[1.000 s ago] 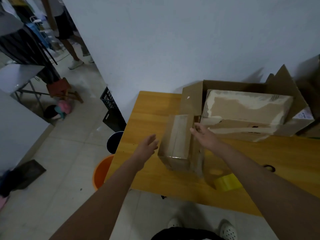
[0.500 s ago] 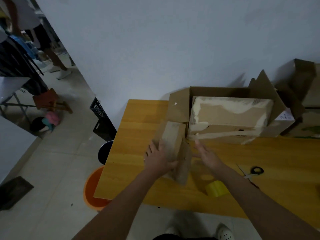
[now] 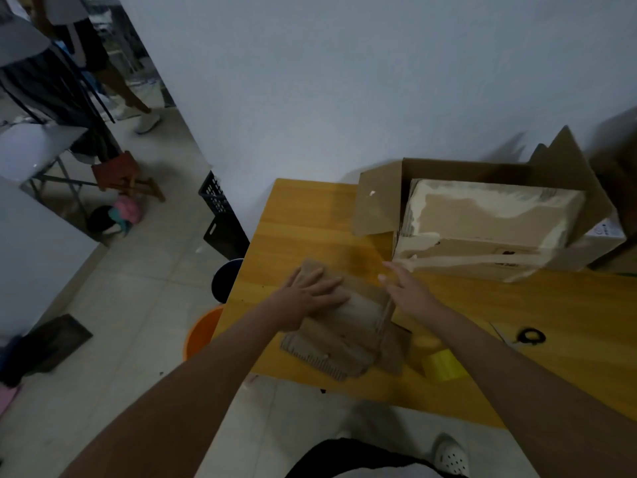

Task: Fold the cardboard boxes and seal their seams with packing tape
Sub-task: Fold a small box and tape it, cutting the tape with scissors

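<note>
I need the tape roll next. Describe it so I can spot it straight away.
Start at the wooden table and go to its near edge, right of the small cardboard box under the left hand. The tape roll lies there, below the right forearm. It is the only bright yellow thing on the table; the black-handled scissors lie farther right.

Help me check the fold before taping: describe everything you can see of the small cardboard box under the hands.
The small cardboard box is plain brown corrugated board, lying on the yellow wooden table near its front left edge. It looks partly collapsed, with loose flaps toward the person and fluted edges showing. No tape is visible on it. The left hand presses flat on its top; the right hand is at its raised right edge with fingers straight.
</note>
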The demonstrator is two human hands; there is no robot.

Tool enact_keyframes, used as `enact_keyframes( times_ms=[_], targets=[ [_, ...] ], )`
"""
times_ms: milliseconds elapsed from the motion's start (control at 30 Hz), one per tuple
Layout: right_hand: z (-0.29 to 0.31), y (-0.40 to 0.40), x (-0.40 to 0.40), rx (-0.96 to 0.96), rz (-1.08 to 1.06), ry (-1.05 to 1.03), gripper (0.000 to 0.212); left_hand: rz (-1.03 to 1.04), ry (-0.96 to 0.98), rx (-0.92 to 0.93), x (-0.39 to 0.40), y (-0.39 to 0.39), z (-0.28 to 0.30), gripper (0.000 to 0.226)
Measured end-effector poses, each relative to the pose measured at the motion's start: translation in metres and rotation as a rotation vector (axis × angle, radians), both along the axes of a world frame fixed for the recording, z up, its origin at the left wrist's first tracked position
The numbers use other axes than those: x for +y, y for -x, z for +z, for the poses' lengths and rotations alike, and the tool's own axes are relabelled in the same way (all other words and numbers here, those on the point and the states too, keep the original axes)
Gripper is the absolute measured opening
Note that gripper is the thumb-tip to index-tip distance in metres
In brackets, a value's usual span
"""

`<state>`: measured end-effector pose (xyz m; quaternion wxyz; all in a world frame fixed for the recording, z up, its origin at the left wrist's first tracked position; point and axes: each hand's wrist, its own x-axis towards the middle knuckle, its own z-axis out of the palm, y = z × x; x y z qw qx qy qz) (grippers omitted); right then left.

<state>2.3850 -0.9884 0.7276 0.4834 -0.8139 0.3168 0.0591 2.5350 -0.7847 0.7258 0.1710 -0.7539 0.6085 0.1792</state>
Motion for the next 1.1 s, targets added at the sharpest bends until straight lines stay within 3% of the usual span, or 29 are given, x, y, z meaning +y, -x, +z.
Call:
enact_keyframes(
  times_ms=[100,200,267,333,400,467,667,833,1100],
  targets=[
    [-0.003,0.003,0.003,0.107,0.111,0.042,0.052,0.314,0.289,0.034,0.012,0.016,-0.011,0.101],
    [-0.006,0.010,0.006,0.120,0.153,0.111,0.053,0.938,0.844,0.218,0.023,0.042,-0.028,0.077],
    [-0.009,0.015,0.007,0.123,0.169,0.136,0.053,1.452,0.979,0.624,0.020,0.056,-0.033,0.067],
    [-0.012,0.019,0.009,0.133,0.162,0.132,0.053,1.714,0.939,1.096,0.011,0.071,-0.038,0.086],
    [-0.012,0.025,0.011,0.135,0.129,0.128,0.052,1.624,0.917,1.286,-0.002,0.080,-0.033,0.095],
    [-0.012,0.034,0.010,0.139,0.073,0.124,0.051,1.542,0.922,1.317,-0.015,0.079,-0.034,0.103],
    [-0.029,0.053,0.013,0.204,0.058,0.205,0.050,1.370,0.871,1.145,-0.055,0.062,-0.020,0.067],
    [-0.029,0.055,0.012,0.159,0.017,0.177,0.045,1.318,0.744,1.120,-0.067,0.060,-0.024,0.065],
    [-0.029,0.083,-0.019,0.213,0.035,0.195,0.036,1.336,0.755,1.174,-0.085,0.053,-0.026,0.067]
  ],
)
